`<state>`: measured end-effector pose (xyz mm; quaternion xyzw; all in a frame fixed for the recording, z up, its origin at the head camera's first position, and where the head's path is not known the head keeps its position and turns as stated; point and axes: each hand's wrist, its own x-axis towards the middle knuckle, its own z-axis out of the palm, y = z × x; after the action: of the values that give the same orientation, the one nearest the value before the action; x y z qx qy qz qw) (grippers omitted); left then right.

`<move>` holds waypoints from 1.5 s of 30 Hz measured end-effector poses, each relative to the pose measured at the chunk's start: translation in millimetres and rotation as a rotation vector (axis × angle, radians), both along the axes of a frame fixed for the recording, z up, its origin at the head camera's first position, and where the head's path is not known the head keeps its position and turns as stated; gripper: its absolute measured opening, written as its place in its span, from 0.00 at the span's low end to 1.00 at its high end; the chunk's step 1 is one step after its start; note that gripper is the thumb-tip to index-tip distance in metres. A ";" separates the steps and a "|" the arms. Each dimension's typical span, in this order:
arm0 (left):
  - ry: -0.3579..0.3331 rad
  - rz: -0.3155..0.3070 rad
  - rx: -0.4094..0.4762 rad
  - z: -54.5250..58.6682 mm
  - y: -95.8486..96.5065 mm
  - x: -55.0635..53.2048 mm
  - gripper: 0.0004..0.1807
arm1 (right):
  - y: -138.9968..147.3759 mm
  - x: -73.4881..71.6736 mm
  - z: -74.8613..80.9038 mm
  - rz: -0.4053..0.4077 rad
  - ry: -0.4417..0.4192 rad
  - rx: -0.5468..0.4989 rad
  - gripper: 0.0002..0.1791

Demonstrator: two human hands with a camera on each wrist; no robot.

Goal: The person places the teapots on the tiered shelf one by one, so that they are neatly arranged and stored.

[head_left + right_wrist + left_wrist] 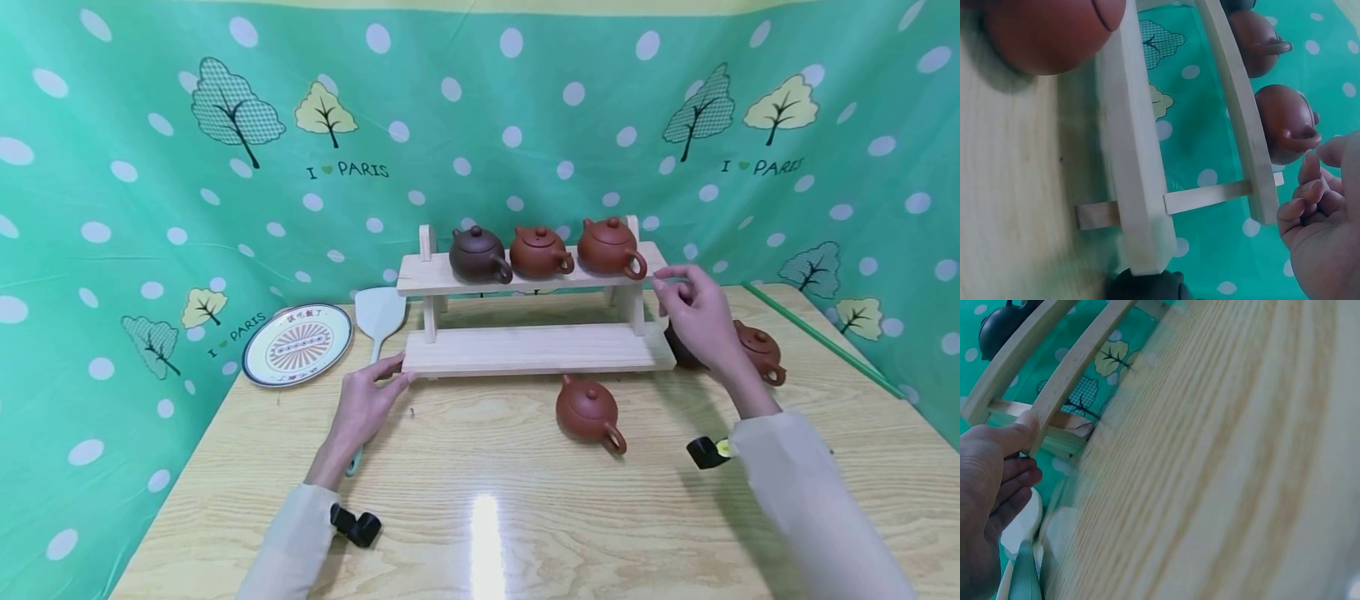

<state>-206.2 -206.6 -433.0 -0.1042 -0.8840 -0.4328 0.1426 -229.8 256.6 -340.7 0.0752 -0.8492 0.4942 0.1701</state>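
A two-tier wooden display rack [536, 350] stands on the table. My left hand [365, 402] pinches the left end of its lower board, thumb in front, as the left wrist view shows. On the upper board sit a dark brown teapot [477, 255], a reddish-brown teapot [537, 252] and another reddish-brown teapot [606, 247] at the right. Beside that last pot's handle is my right hand [697, 321], fingers loosely bent and holding nothing; in the head view a small gap parts them. One more reddish-brown teapot [587, 410] stands on the table in front of the rack.
Right of the rack, a dark teapot [678, 348] is partly hidden by my right hand, with a reddish-brown teapot [759, 350] beyond. A patterned plate [298, 345] and a pale spatula [380, 312] lie at the left. A green stick [821, 337] lies along the right edge.
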 end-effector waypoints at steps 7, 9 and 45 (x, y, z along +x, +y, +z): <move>0.008 0.010 -0.004 -1.6 -0.9 -0.1 0.24 | 4.2 10.2 -9.2 0.007 0.021 0.019 0.17; 0.008 0.007 -0.005 -1.8 -1.0 -0.2 0.24 | 4.2 14.2 -12.2 0.008 0.024 0.032 0.17; -0.012 0.004 -0.006 0.8 0.1 0.1 0.24 | -6.4 87.3 -72.2 0.095 -0.120 0.035 0.11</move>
<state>-206.1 -206.5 -432.2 -0.1002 -0.8864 -0.4303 0.1382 -142.5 250.2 -412.8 0.0887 -0.8619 0.4903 0.0938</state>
